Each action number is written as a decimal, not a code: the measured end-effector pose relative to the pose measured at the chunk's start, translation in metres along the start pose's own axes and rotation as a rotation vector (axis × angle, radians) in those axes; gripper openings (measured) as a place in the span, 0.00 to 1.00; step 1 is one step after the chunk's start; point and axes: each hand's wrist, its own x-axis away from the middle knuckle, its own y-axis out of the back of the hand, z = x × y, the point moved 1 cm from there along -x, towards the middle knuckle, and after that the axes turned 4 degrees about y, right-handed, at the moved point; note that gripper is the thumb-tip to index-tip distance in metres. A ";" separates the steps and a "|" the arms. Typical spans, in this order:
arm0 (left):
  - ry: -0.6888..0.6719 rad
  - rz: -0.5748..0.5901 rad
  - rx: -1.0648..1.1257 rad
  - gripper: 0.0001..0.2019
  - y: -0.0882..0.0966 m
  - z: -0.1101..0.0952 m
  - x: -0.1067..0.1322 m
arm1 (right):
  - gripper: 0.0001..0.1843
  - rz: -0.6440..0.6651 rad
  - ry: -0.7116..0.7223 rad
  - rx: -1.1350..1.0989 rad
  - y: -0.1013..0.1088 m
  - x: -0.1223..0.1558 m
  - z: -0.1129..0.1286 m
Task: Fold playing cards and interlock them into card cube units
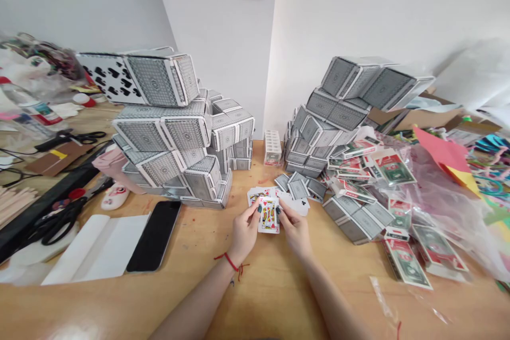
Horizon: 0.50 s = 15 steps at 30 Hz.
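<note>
Both hands are working close in: the left hand (246, 229) is pinching the left edge of a king of hearts (269, 217), and the right hand (294, 229) is taking its right edge, the fingertips nearly meeting. The king is sitting face up between them over the wooden table (274, 297); whether more cards are hiding under it, nobody can tell from here.

Here's the danger: if one hand is squeezing harder than the other, the card could be bowing or slipping out of line. Just beyond the king, loose face-up cards (302, 206) are overlapping, and patterned card pieces (298, 187) are lying behind them; a straying knuckle could be scattering the lot.

Left of the king, a tower of card blocks (163, 130) is carrying a top block that's jutting outward, so a bump at the base could be tipping it. Right of the king, the second tower (342, 111) is leaning its top out too, with card boxes (393, 167) piling against its foot; a sliding box could be jolting it. And that red string bracelet (230, 262), nearer than the king, is trailing ends that could be catching a card edge.
</note>
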 end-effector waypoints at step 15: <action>0.110 0.100 0.310 0.13 -0.003 -0.002 0.001 | 0.15 0.117 -0.127 -0.340 -0.009 0.007 0.011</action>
